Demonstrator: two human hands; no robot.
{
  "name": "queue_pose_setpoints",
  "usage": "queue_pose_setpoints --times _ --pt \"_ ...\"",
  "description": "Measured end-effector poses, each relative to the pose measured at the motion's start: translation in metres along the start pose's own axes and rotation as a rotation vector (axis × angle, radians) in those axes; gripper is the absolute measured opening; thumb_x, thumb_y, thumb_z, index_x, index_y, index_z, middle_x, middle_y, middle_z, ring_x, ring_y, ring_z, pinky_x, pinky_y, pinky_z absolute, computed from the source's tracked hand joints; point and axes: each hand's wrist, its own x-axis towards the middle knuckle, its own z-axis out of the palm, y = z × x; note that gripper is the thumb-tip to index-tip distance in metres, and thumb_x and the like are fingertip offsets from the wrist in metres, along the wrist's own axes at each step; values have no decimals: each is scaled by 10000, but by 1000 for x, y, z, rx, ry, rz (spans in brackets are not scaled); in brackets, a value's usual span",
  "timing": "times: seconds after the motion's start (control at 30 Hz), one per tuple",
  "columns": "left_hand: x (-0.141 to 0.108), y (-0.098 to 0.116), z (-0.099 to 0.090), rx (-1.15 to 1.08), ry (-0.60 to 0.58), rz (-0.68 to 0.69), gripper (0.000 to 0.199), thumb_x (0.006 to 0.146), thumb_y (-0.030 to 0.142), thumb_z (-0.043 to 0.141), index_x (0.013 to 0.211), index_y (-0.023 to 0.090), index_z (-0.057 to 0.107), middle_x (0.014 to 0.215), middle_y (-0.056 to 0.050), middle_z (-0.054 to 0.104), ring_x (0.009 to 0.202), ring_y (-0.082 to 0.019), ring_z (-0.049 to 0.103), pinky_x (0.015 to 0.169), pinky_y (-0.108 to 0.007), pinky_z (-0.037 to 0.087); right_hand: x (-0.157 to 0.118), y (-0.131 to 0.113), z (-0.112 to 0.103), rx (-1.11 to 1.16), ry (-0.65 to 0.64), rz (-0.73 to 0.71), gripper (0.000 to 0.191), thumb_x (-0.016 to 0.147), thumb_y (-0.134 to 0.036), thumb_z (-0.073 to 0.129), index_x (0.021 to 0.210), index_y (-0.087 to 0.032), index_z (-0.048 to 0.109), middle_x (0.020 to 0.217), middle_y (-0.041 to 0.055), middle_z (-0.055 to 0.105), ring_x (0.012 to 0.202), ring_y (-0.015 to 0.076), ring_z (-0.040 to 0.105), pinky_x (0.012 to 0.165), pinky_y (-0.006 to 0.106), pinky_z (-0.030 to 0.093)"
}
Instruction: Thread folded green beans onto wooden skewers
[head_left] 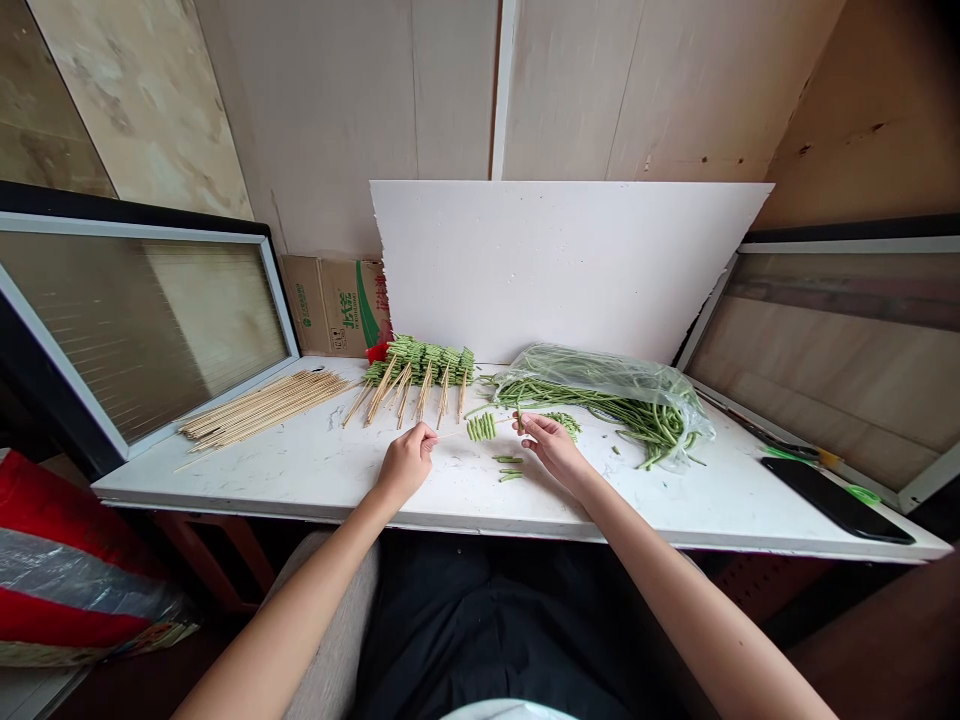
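My left hand (407, 458) is closed around one end of a thin bamboo skewer (451, 435). Several cut green bean pieces (481, 427) sit side by side across the skewer, between my two hands. The fingertips of my right hand (549, 442) pinch another short green bean piece (519, 420) close to the skewer's other end. Whether the tip has gone into that piece is too small to tell. Just below, a few loose bean pieces (510, 467) lie on the white table (450, 500). More cut pieces (564, 425) are heaped behind my right hand, partly hidden by it.
Loaded bean skewers (427, 360) are stacked at the back, sticks toward me. Bare skewers (262, 405) lie to the left. A clear plastic bag (600, 370) of long beans (637, 415) lies right, beyond it a black phone (836, 497). A white board (570, 270) stands behind.
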Motion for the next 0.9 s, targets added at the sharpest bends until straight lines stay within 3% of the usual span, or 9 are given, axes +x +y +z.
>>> queue_pose_setpoints --times 0.47,0.9 --pt "-1 -2 1 8 -13 21 185 957 103 487 871 234 584 831 -22 726 786 -204 707 676 -285 484 1 7 -3 -195 44 -81 444 808 -663 752 905 -234 807 990 82 752 877 230 621 749 341 438" --pt "0 -1 1 -18 -3 11 172 978 127 494 886 227 598 823 -31 717 765 -200 691 673 -281 483 1 -1 -1 -215 100 -56 464 809 -665 747 901 -212 789 1013 109 760 909 248 637 761 353 444"
